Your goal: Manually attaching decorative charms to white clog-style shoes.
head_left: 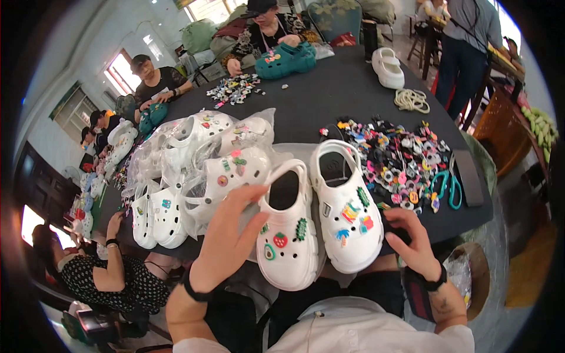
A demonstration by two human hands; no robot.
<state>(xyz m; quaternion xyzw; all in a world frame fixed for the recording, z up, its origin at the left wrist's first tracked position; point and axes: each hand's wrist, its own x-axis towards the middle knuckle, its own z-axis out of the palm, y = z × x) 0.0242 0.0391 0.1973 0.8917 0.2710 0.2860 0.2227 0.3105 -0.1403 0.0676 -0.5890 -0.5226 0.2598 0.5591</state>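
Observation:
Two white clogs stand side by side at the table's near edge, toes toward me. The left clog bears strawberry, avocado and green leaf-like charms; the right clog has colourful charms, one a blue palm tree. My left hand is beside the left clog, thumb and fingers apart, holding nothing visible; I cannot tell whether it touches the shoe. At the right clog's outer side, my right hand has loosely bent, parted fingers and nothing in them. A heap of shoe charms lies beyond it.
More white clogs in clear plastic bags crowd the left. Teal scissors and a dark flat slab lie right of the charms. Farther off are coiled cord and a white clog. Several people work around the table.

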